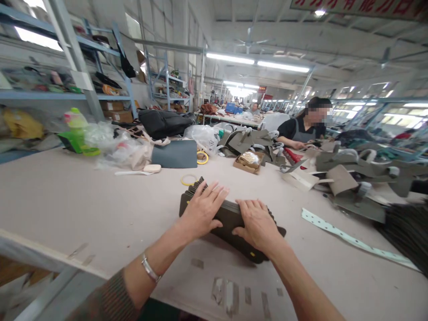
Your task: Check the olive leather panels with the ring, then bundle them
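A stack of dark, flat panels point(229, 227) stands on edge on the table in front of me, with small yellow marks on its near face. My left hand point(202, 211) grips its left part, fingers over the top and thumb on the near side. On the right part, my right hand point(257, 223) is closed in the same way. The panels fan apart a little at both ends, and their far side is mostly hidden. Just behind the stack lies a yellow tape ring point(189, 179).
Along the back are a grey-blue sheet point(174, 154), a small cardboard box point(248, 162) and plastic bags point(123, 149). Grey bag pieces point(347, 178) pile up at right, near a pale perforated strip point(344, 234) and dark stacked pieces point(406, 229). A co-worker point(306, 125) sits beyond.
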`<action>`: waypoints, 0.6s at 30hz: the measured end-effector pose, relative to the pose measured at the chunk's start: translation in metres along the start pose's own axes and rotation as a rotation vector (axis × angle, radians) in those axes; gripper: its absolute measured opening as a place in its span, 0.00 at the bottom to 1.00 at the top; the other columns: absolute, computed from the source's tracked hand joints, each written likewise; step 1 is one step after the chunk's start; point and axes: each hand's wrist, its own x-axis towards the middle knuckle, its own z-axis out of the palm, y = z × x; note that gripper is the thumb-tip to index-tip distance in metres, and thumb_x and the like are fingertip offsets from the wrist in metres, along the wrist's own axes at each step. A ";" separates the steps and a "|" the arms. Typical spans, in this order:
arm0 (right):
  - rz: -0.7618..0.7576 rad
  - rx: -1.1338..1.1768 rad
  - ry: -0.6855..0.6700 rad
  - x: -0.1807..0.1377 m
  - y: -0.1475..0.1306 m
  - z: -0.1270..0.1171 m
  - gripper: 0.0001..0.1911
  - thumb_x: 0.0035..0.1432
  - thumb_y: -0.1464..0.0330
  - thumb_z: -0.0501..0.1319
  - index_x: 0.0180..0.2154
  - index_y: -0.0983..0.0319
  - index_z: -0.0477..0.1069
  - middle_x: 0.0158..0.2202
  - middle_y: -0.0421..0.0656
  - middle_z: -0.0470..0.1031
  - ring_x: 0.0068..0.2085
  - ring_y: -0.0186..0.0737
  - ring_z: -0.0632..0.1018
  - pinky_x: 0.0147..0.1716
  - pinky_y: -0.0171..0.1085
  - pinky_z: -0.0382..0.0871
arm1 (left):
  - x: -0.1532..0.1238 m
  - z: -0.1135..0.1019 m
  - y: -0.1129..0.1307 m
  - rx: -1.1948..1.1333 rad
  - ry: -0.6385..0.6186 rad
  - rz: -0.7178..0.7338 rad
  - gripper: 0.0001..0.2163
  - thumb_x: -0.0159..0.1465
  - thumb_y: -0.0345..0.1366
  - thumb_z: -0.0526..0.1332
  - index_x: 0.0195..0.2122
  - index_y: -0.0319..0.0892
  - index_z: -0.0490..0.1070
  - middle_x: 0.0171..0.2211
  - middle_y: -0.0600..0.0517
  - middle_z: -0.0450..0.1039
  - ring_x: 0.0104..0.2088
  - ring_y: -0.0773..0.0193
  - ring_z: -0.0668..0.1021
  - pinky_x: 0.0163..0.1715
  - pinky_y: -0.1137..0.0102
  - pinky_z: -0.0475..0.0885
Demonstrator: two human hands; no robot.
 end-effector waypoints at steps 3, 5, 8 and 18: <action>-0.016 0.154 0.128 -0.017 0.013 -0.007 0.33 0.53 0.60 0.64 0.58 0.64 0.61 0.57 0.54 0.67 0.58 0.54 0.66 0.58 0.53 0.56 | 0.026 0.005 0.003 0.038 -0.144 0.052 0.36 0.48 0.44 0.73 0.56 0.41 0.62 0.51 0.42 0.71 0.55 0.48 0.69 0.63 0.49 0.45; 0.089 0.265 0.283 -0.038 0.029 -0.009 0.26 0.59 0.60 0.59 0.57 0.62 0.63 0.56 0.52 0.68 0.57 0.51 0.68 0.55 0.51 0.62 | 0.033 0.009 0.001 0.063 -0.188 0.045 0.33 0.47 0.45 0.73 0.52 0.41 0.65 0.45 0.44 0.73 0.50 0.50 0.73 0.62 0.50 0.48; 0.384 0.418 0.392 -0.074 0.054 -0.004 0.19 0.61 0.58 0.55 0.49 0.61 0.69 0.46 0.50 0.75 0.41 0.45 0.77 0.42 0.44 0.72 | 0.033 0.011 -0.002 0.079 -0.199 0.058 0.31 0.48 0.45 0.73 0.51 0.41 0.65 0.45 0.45 0.73 0.49 0.51 0.73 0.61 0.52 0.50; 0.576 0.757 0.348 -0.105 0.058 0.026 0.15 0.59 0.57 0.57 0.28 0.61 0.69 0.22 0.39 0.72 0.25 0.36 0.73 0.27 0.33 0.66 | 0.033 0.007 -0.001 0.082 -0.275 0.054 0.38 0.48 0.45 0.72 0.58 0.42 0.60 0.52 0.43 0.70 0.53 0.50 0.70 0.61 0.54 0.52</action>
